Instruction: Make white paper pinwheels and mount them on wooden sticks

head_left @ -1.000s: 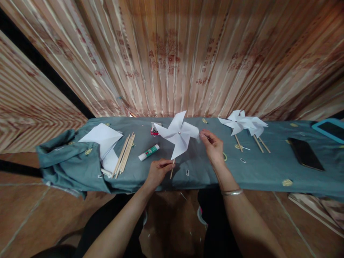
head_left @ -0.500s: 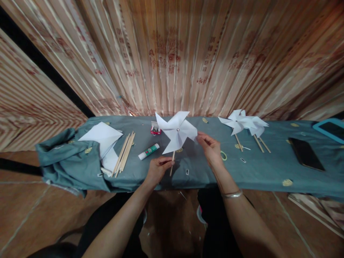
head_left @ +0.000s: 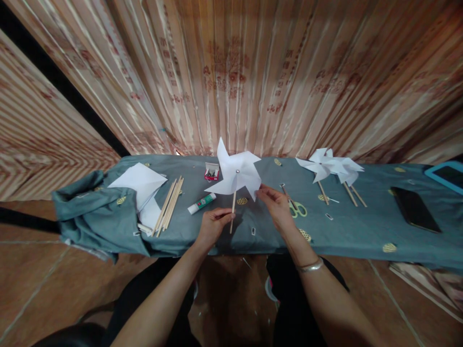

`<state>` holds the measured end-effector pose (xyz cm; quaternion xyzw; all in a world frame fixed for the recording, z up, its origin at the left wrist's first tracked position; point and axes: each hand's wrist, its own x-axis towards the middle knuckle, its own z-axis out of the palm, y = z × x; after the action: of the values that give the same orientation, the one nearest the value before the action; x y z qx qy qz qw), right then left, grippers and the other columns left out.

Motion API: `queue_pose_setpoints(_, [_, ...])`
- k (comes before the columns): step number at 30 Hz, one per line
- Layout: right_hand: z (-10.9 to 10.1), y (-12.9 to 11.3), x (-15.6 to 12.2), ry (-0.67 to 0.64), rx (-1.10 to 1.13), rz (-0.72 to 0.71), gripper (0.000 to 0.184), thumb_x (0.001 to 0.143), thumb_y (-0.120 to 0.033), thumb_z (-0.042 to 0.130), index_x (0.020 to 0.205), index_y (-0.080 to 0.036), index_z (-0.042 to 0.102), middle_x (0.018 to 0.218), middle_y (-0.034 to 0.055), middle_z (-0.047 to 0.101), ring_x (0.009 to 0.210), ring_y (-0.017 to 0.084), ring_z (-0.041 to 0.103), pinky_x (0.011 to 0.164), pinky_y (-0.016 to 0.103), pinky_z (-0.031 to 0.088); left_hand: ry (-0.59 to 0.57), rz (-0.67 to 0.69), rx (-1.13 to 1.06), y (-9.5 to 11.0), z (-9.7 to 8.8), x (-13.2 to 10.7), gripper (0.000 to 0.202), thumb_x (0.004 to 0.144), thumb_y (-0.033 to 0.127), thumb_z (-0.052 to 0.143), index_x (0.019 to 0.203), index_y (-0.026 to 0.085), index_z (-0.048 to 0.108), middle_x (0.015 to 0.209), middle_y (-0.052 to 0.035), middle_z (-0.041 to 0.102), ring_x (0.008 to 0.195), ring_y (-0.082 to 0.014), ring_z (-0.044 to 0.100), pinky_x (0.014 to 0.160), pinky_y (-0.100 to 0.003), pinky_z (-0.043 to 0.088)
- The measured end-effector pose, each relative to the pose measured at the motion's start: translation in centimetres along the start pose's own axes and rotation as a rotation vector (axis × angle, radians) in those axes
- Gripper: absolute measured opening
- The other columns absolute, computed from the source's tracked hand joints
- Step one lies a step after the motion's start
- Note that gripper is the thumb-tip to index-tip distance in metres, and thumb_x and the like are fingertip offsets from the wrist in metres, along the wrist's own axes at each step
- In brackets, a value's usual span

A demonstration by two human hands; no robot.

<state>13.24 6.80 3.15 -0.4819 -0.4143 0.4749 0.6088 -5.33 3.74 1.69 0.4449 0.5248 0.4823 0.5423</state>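
Note:
A white paper pinwheel point(head_left: 238, 164) with a pin at its centre stands upright on a thin wooden stick over the table. My left hand point(head_left: 214, 224) pinches that stick below the blades. At the lower right blade, the thumb and fingertips of my right hand point(head_left: 277, 205) close on the paper edge. Behind the pinwheel's left side sits a small open red box of pins point(head_left: 211, 172). A glue stick point(head_left: 201, 203) lies left of the pinwheel. Scissors with pale green handles point(head_left: 298, 209) rest just beyond my right hand, partly hidden by it.
White paper sheets point(head_left: 139, 180) and several wooden sticks point(head_left: 170, 205) lie at the left. Finished-looking pinwheels point(head_left: 320, 164) lie right of centre. Farther right are a black phone point(head_left: 415, 209) and a blue-framed device point(head_left: 446, 174). A curtain point(head_left: 231, 86) hangs behind the table.
The pinwheel's blades have turned clockwise. My right hand has moved slightly left and down with a blade, uncovering more of the scissors. My left hand keeps its grip on the stick.

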Motion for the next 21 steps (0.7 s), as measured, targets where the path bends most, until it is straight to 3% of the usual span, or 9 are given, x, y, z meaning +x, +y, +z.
queue_pose_setpoints(8, [0.7,-0.1,-0.6,-0.059,0.028,0.039,0.017,0.059,-0.035,0.078,0.06,-0.02,0.069,0.093,0.0014,0.07,0.083,0.016,0.061,0.083,0.029,0.045,0.001,0.009,0.006,0.1,0.0,0.0,0.02,0.052,0.031,0.08,0.069,0.02,0.078,0.065,-0.0019,0.071,0.063,-0.0154,0.06,0.06,-0.026,0.047])
queue_pose_setpoints(21, [1.5,-0.8,-1.6,-0.125,-0.08,0.017,0.023,0.065,-0.039,0.072,0.055,-0.021,0.062,0.068,-0.0018,0.061,0.067,0.014,0.054,0.067,0.026,0.042,0.0,0.029,0.02,0.1,0.0,0.0,0.019,0.053,0.031,0.079,0.069,0.021,0.078,0.067,-0.0022,0.072,0.066,-0.0165,0.061,0.063,-0.026,0.048])
